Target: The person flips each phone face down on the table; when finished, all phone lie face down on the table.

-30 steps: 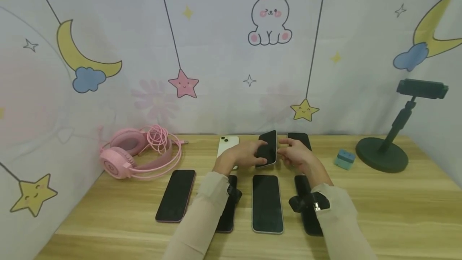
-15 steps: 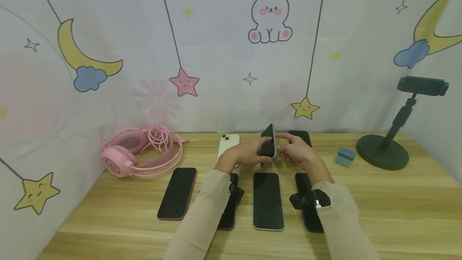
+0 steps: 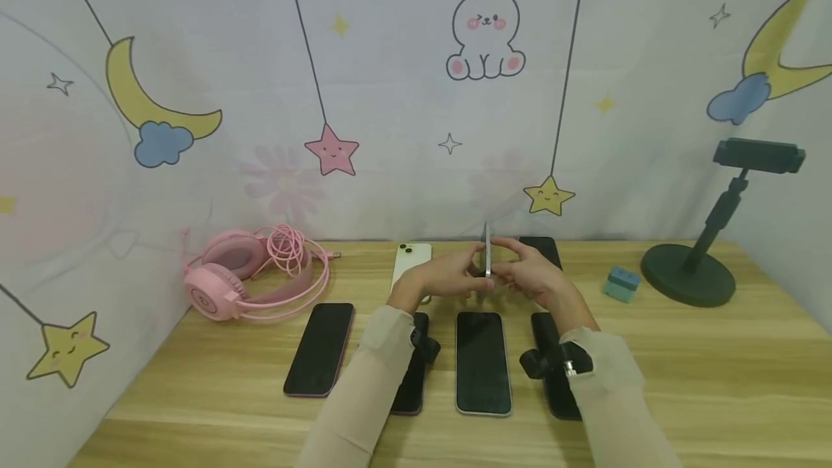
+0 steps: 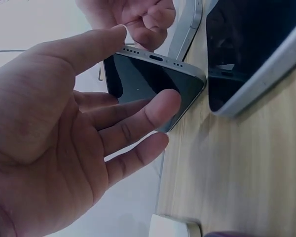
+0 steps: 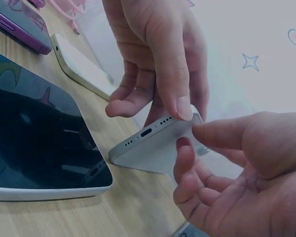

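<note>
A smartphone (image 3: 487, 255) stands on its long edge at the back of the table, seen almost edge-on in the head view. My left hand (image 3: 448, 273) grips it, thumb on the bottom end beside the charging port, with fingers along the dark screen (image 4: 138, 81). On the other side, my right hand (image 3: 536, 269) has its thumb and index fingertip at the pale back (image 5: 150, 155), the other fingers loosely bent. Nearest in front lies a phone (image 3: 483, 363), screen up. Beyond the left wrist is a white phone (image 3: 409, 258), camera side up.
More dark-screened phones lie around: one (image 3: 318, 349) at left, one (image 3: 409, 385) under the left forearm, one (image 3: 564, 388) under the right wrist, one (image 3: 544, 250) behind the right hand. Pink headphones (image 3: 214, 287), a small blue-green block (image 3: 622, 284) and a dark stand (image 3: 692, 273) flank them.
The phone has turned from showing its screen toward the head camera to nearly edge-on. My right fingers have moved left, up to its back; the left hand keeps its grip.
</note>
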A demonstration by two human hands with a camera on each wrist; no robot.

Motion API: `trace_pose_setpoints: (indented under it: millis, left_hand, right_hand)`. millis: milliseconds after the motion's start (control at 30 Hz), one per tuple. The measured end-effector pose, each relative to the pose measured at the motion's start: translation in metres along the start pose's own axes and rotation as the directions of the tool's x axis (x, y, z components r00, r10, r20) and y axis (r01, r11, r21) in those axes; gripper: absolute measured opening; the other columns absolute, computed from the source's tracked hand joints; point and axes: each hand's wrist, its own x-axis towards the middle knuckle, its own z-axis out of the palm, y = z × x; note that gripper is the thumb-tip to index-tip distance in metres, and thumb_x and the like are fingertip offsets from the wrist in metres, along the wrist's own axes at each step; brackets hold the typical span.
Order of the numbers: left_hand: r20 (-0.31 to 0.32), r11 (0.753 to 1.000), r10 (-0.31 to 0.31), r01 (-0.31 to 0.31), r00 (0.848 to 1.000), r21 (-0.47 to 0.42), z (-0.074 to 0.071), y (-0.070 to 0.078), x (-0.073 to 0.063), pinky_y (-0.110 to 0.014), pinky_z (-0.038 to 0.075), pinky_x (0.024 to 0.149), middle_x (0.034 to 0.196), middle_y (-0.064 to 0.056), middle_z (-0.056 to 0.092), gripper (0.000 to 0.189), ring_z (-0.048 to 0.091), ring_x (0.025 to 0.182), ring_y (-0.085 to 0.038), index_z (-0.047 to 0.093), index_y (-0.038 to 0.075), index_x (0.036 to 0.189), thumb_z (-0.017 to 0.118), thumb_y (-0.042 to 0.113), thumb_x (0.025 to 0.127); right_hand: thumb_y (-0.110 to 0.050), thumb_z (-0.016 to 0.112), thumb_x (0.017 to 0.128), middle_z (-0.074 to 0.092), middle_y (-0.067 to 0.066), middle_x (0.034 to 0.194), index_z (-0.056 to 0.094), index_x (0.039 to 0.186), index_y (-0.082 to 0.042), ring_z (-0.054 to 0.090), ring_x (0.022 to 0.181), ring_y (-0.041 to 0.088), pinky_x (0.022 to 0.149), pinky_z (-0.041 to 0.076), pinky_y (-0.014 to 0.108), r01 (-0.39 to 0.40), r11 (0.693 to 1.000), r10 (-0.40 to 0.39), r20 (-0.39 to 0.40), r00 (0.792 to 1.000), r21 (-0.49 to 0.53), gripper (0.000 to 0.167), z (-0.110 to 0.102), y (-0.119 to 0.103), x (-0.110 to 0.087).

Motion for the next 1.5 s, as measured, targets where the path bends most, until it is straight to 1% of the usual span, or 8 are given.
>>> trace_pose_setpoints:
  millis: [133,200,333,500,700,1100,1300,1500]
  left_hand:
    - [-0.002,0.999,0.000,0.000,1.000,-0.045,-0.002,-0.001,-0.001,-0.035,0.054,0.083,0.131,-0.020,0.062,0.081,0.071,0.092,-0.021,0.010,0.008,0.161,0.061,0.031,0.102]
    - [-0.008,0.999,-0.009,0.008,1.000,-0.045,-0.003,-0.003,-0.001,-0.035,0.054,0.085,0.133,-0.019,0.061,0.082,0.071,0.091,-0.021,0.009,0.009,0.161,0.061,0.031,0.101]
    - [-0.019,0.999,-0.015,0.014,1.000,-0.048,-0.005,-0.005,-0.003,-0.037,0.054,0.085,0.132,-0.017,0.063,0.083,0.071,0.089,-0.022,0.010,0.012,0.161,0.063,0.030,0.100]
    - [-0.026,0.999,-0.003,0.001,1.000,-0.052,-0.009,-0.005,-0.006,-0.039,0.054,0.087,0.134,-0.018,0.061,0.082,0.072,0.090,-0.024,0.014,0.011,0.161,0.065,0.028,0.099]
    - [-0.057,0.999,0.007,-0.005,0.998,0.044,-0.012,-0.006,-0.009,-0.038,0.053,0.088,0.130,-0.016,0.063,0.077,0.071,0.089,-0.023,0.020,0.005,0.159,0.063,0.032,0.100]
    - [-0.079,0.998,-0.001,0.006,0.997,0.064,-0.015,-0.007,-0.009,-0.034,0.053,0.088,0.119,-0.009,0.066,0.079,0.065,0.109,-0.021,0.021,0.001,0.158,0.066,0.026,0.099]
    - [-0.085,0.995,0.001,0.007,0.996,0.098,-0.017,-0.006,-0.009,-0.031,0.051,0.083,0.107,-0.005,0.065,0.079,0.065,0.097,-0.017,0.022,0.000,0.157,0.067,0.026,0.098]
    - [-0.085,0.994,-0.004,0.014,0.996,0.112,-0.018,-0.006,-0.011,-0.026,0.049,0.075,0.101,-0.004,0.064,0.080,0.062,0.084,-0.014,0.022,-0.001,0.157,0.068,0.024,0.097]
  right_hand:
    - [-0.013,0.056,0.103,0.064,0.017,0.122,0.026,0.160,-0.019,0.062,0.105,0.029,0.081,0.048,0.038,-0.017,1.000,0.018,0.016,1.000,-0.022,0.065,0.000,-0.001,0.000]
    - [-0.014,0.056,0.103,0.052,0.024,0.141,0.024,0.160,-0.020,0.057,0.121,0.037,0.094,0.047,0.046,-0.020,1.000,0.020,0.037,0.999,-0.017,0.066,0.001,-0.002,0.000]
    - [-0.015,0.056,0.103,0.029,0.027,0.157,0.022,0.161,-0.021,0.046,0.133,0.044,0.107,0.037,0.058,-0.019,1.000,0.019,0.083,0.996,0.003,0.067,0.003,-0.001,0.001]
    - [-0.015,0.058,0.102,0.022,0.025,0.159,0.023,0.161,-0.020,0.047,0.133,0.044,0.108,0.035,0.059,-0.018,1.000,0.017,0.098,0.995,0.008,0.069,0.003,0.000,0.000]
    - [-0.014,0.062,0.100,0.041,0.027,0.150,0.025,0.160,-0.018,0.047,0.134,0.042,0.109,0.033,0.059,-0.019,1.000,0.017,0.103,0.994,0.019,0.070,0.006,0.003,0.001]
    - [-0.016,0.064,0.100,0.039,0.030,0.150,0.024,0.160,-0.014,0.039,0.139,0.042,0.111,0.032,0.057,-0.018,1.000,0.018,0.131,0.991,0.006,0.073,0.010,0.002,0.002]
    - [-0.015,0.063,0.100,0.039,0.030,0.151,0.025,0.160,-0.013,0.038,0.140,0.042,0.111,0.031,0.057,-0.021,1.000,0.020,0.129,0.991,0.008,0.071,0.010,0.003,0.004]
    - [-0.013,0.053,0.104,0.030,0.027,0.157,0.025,0.160,-0.013,0.036,0.140,0.044,0.111,0.032,0.056,-0.034,0.999,0.033,0.120,0.992,0.003,0.063,0.010,0.004,0.004]
